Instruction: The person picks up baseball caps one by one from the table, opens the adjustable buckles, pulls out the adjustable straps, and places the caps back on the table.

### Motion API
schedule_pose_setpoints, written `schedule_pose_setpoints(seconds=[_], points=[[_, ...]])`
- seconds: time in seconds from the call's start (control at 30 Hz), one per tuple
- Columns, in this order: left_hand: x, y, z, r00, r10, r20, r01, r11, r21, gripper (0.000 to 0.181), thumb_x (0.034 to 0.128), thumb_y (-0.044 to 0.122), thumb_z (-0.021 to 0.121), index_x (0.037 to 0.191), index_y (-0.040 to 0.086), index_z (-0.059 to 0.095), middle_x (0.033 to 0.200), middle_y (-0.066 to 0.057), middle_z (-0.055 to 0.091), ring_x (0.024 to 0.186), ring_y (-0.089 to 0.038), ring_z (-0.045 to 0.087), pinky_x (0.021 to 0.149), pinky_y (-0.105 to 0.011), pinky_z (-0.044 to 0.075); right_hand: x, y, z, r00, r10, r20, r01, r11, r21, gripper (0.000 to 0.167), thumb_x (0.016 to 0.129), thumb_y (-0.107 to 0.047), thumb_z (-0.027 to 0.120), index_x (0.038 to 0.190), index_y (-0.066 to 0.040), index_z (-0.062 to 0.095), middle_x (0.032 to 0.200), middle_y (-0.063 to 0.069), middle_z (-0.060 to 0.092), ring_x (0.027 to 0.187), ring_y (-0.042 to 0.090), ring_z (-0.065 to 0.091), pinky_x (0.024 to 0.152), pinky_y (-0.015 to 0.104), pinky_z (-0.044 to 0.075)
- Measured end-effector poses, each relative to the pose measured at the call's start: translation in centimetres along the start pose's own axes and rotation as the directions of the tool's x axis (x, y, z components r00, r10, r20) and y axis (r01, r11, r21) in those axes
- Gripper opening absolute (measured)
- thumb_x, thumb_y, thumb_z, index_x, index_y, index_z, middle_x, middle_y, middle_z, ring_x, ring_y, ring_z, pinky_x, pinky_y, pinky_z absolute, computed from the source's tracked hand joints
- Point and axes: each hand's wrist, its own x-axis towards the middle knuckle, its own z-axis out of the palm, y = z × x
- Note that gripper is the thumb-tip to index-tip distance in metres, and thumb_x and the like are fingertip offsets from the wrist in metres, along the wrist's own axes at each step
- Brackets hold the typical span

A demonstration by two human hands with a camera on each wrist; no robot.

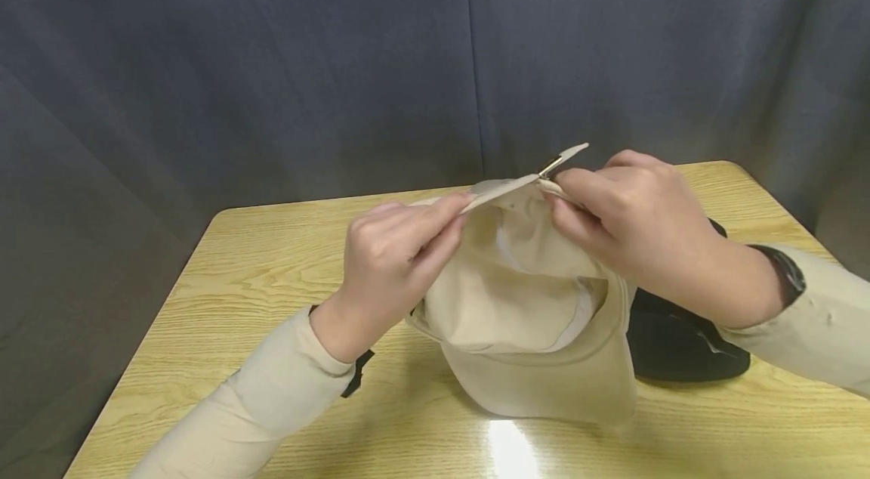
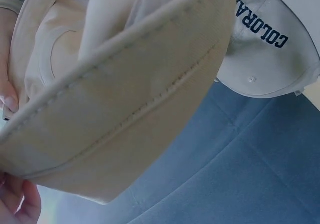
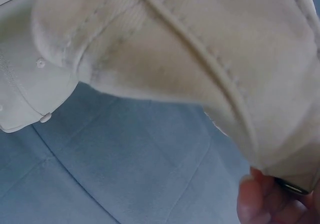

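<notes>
In the head view a beige baseball cap (image 1: 537, 381) hangs above the table, its inside facing me and its brim lowest. My left hand (image 1: 401, 256) pinches the left part of the cap's back strap between thumb and fingers. At the other side my right hand (image 1: 635, 211) grips the strap close to a metal buckle (image 1: 549, 167). A free strap end (image 1: 576, 150) pokes out past the buckle. The left wrist view shows a pale crown with dark lettering (image 2: 270, 31) beyond the near fabric; whether it belongs to this cap I cannot tell.
A black object with a rounded edge (image 1: 686, 347) lies on the wooden table (image 1: 258, 275), partly behind my right forearm. Dark blue-grey curtains (image 1: 326, 71) hang behind the table. Light glares off the tabletop near its front.
</notes>
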Motion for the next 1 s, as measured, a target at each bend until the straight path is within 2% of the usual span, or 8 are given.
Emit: schedule_pose_setpoints(seconds=[0.1, 0.23, 0.53, 0.8, 1.0], points=[[0.0, 0.1, 0.0, 1.0, -0.004, 0.016, 0.005, 1.0, -0.024, 0.014, 0.0824, -0.007, 0.067, 0.094, -0.004, 0.073, 0.074, -0.008, 0.071, 0.054, -0.014, 0.061, 0.052, -0.031, 0.049, -0.1, 0.1, 0.2, 0.999, -0.003, -0.038, 0.003, 1.0, 0.013, 0.029, 0.087, -0.009, 0.039, 0.06, -0.013, 0.03, 0.051, -0.004, 0.022, 0.046, 0.012, 0.022, 0.052, 0.033, 0.03], [-0.1, 0.1, -0.1, 0.999, -0.007, 0.032, 0.009, 0.998, -0.057, 0.016, 0.0821, -0.01, 0.066, 0.096, -0.006, 0.072, 0.078, -0.011, 0.071, 0.06, -0.018, 0.064, 0.055, -0.032, 0.051, -0.2, 0.1, 0.0, 1.0, -0.001, -0.02, 0.001, 1.0, 0.009, 0.029, 0.088, -0.01, 0.038, 0.06, -0.013, 0.031, 0.051, -0.004, 0.023, 0.045, 0.011, 0.023, 0.054, 0.034, 0.034], [-0.1, -0.1, -0.4, 1.0, -0.011, 0.018, 0.013, 0.996, -0.093, 0.016, 0.0803, -0.011, 0.067, 0.095, -0.008, 0.071, 0.07, -0.009, 0.067, 0.056, -0.018, 0.056, 0.056, -0.032, 0.049, -0.2, 0.4, -0.4, 0.999, 0.033, 0.009, -0.033, 0.999, -0.019, 0.032, 0.092, -0.016, 0.035, 0.061, -0.013, 0.032, 0.051, -0.004, 0.023, 0.045, 0.014, 0.026, 0.052, 0.033, 0.033], [0.0, -0.1, -0.5, 1.0, -0.014, 0.023, 0.016, 0.996, -0.093, 0.015, 0.0807, -0.011, 0.067, 0.095, -0.008, 0.071, 0.07, -0.009, 0.066, 0.055, -0.017, 0.055, 0.054, -0.032, 0.047, -0.1, 0.4, -0.4, 1.0, 0.029, -0.002, -0.029, 0.999, -0.019, 0.031, 0.092, -0.015, 0.035, 0.061, -0.013, 0.031, 0.051, -0.005, 0.023, 0.045, 0.014, 0.027, 0.053, 0.034, 0.035], [-0.1, 0.0, -0.5, 1.0, -0.017, 0.025, 0.019, 0.995, -0.1, 0.015, 0.0815, -0.011, 0.066, 0.095, -0.008, 0.071, 0.067, -0.007, 0.064, 0.055, -0.016, 0.053, 0.054, -0.031, 0.047, -0.6, 1.1, -0.3, 1.0, 0.02, -0.015, -0.021, 0.999, -0.038, 0.032, 0.092, -0.017, 0.037, 0.06, -0.014, 0.033, 0.051, -0.006, 0.024, 0.045, 0.014, 0.028, 0.05, 0.032, 0.032]])
